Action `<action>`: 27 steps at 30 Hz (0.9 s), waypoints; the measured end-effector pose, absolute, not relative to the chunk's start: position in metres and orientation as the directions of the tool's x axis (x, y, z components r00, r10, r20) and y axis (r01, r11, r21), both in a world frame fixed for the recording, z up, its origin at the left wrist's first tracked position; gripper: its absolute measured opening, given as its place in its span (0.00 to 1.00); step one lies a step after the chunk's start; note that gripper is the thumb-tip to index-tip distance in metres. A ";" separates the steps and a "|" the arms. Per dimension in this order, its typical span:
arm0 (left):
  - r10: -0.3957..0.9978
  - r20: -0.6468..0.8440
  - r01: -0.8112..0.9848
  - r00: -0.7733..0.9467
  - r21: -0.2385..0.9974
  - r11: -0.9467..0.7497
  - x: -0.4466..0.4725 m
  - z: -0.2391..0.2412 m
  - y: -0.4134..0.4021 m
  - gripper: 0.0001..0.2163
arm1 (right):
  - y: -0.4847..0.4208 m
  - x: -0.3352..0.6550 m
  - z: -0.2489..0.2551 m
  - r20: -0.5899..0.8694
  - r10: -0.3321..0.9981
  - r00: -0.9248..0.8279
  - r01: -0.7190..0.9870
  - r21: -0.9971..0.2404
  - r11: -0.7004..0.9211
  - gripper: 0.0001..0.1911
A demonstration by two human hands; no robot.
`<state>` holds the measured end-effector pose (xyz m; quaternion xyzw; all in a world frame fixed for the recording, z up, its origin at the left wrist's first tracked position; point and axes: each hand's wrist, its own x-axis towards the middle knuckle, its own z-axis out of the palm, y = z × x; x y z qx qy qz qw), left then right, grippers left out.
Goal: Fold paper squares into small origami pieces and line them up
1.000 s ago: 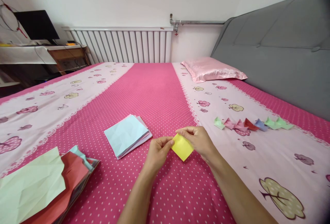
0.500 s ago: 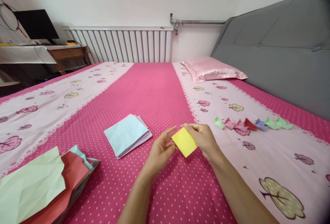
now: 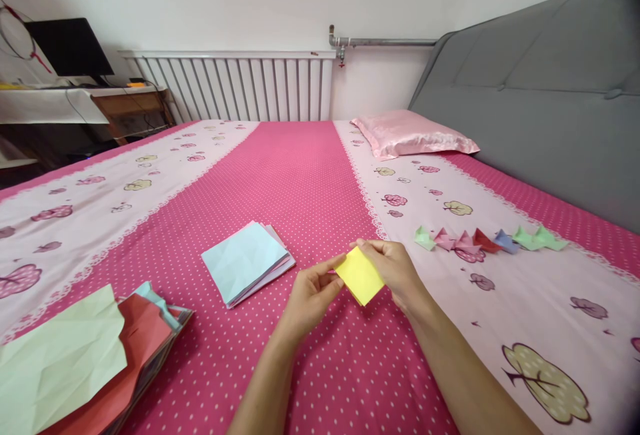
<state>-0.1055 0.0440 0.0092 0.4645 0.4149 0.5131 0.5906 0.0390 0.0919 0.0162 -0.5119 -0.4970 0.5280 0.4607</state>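
A small folded square of yellow paper (image 3: 359, 276) is held above the pink dotted bedspread (image 3: 300, 175), one corner pointing down and its layers slightly parted at the lower edge. My right hand (image 3: 393, 267) pinches its upper right side, thumb in front. At the left corner, my left hand (image 3: 313, 295) closes thumb and index finger on the paper; the fingers behind the sheet are hidden. To the left lies a stack of paper sheets (image 3: 245, 263) with light blue on top.
Several folded paper boats (image 3: 485, 241) stand in a row at right. Crumpled paper (image 3: 60, 355) lies on a pile at lower left. Behind are a pink pillow (image 3: 415, 135), a grey headboard (image 3: 540, 88), a white radiator (image 3: 240, 87) and a monitor (image 3: 70, 48) on a desk.
My left hand's fingers, spread beside the paper before, have closed on its left corner. The yellow paper has tilted slightly and its lower layers now show apart. My right hand keeps its grip.
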 end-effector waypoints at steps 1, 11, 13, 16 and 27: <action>0.992 -0.016 -0.219 0.129 0.975 0.044 -0.106 0.010 0.044 0.22 | 0.092 0.038 0.017 -0.090 0.995 -0.050 0.019 -0.996 -0.089 0.21; 0.997 0.001 -0.313 0.071 0.949 0.022 -0.107 0.007 0.047 0.19 | 0.091 0.037 0.024 -0.163 0.977 -0.137 -0.054 -0.984 -0.171 0.27; 1.000 0.008 -0.290 0.029 0.957 0.000 -0.108 0.006 0.049 0.18 | 0.091 0.039 0.024 -0.192 0.964 -0.187 -0.107 -0.971 -0.214 0.28; 0.997 0.044 -0.249 -0.068 0.967 -0.059 -0.110 0.003 0.052 0.14 | 0.089 0.039 0.026 -0.194 0.918 -0.346 -0.239 -0.928 -0.286 0.31; 0.987 -0.018 -0.340 -0.157 0.940 -0.037 -0.114 -0.002 0.052 0.12 | 0.079 0.030 0.030 -0.058 0.927 -0.370 -0.192 -0.972 -0.138 0.22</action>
